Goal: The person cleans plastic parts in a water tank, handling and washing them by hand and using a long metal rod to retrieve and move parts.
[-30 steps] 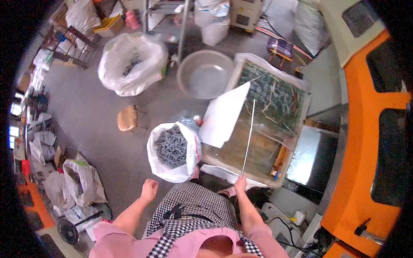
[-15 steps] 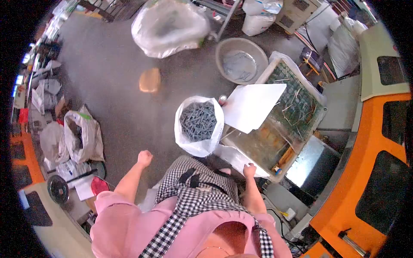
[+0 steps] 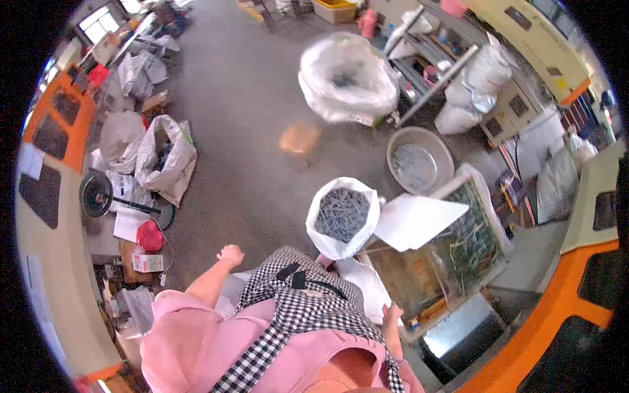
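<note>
My left hand is held out over the floor, left of the checked apron, its fingers loosely bent and nothing in them. Low beside the near corner of the shallow tray, my right hand has its fingers apart and appears empty. Between and beyond the hands stands a white sack full of thin grey pieces. A white sheet lies across the left part of the tray, whose far side holds a dark green grid with scattered thin strips.
A round basin and a large lined container stand beyond the sack. A blurred small stool is on the floor. Sacks and a black round fan-like thing are at left; orange machines flank both sides.
The thin rod seen earlier in my right hand is no longer visible. The view has turned left, so the sack, tray and basin appear farther right. More thin pieces show in the basin.
</note>
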Tool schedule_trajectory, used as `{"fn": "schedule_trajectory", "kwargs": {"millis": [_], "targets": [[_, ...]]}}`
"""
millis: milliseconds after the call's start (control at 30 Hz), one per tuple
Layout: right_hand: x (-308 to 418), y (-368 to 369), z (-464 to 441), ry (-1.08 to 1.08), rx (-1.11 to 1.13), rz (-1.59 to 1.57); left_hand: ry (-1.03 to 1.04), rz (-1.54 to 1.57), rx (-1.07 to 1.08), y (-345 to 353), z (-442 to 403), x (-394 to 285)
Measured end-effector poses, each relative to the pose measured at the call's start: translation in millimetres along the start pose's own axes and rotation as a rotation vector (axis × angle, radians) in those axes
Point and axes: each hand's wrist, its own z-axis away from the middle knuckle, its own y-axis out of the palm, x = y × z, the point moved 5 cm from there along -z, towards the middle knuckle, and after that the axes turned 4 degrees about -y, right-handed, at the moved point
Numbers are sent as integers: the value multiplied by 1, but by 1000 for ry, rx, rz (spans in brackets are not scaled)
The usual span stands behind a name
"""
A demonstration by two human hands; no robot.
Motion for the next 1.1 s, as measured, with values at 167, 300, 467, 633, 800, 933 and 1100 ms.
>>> {"fn": "schedule_trajectory", "kwargs": {"millis": [167, 300, 467, 633, 800, 933, 1100], "targets": [[15, 21, -6, -772, 113, 1261, -281, 121, -19, -11, 44, 40], [6, 32, -23, -817, 281, 1460, -387, 307, 34, 5, 27, 59], [-37, 37, -73, -1378, 530, 1703, -474, 441, 61, -1, 15, 64], [60, 169, 4, -1221, 616, 1610, -328, 469, 94, -21, -30, 60], [119, 294, 104, -1078, 628, 1418, -352, 537, 146, -15, -109, 103], [134, 381, 185, -1108, 711, 1380, -271, 557, 278, 45, -223, 161], [124, 456, 249, -1145, 795, 1381, -176, 384, 67, -32, -245, 210]]}}
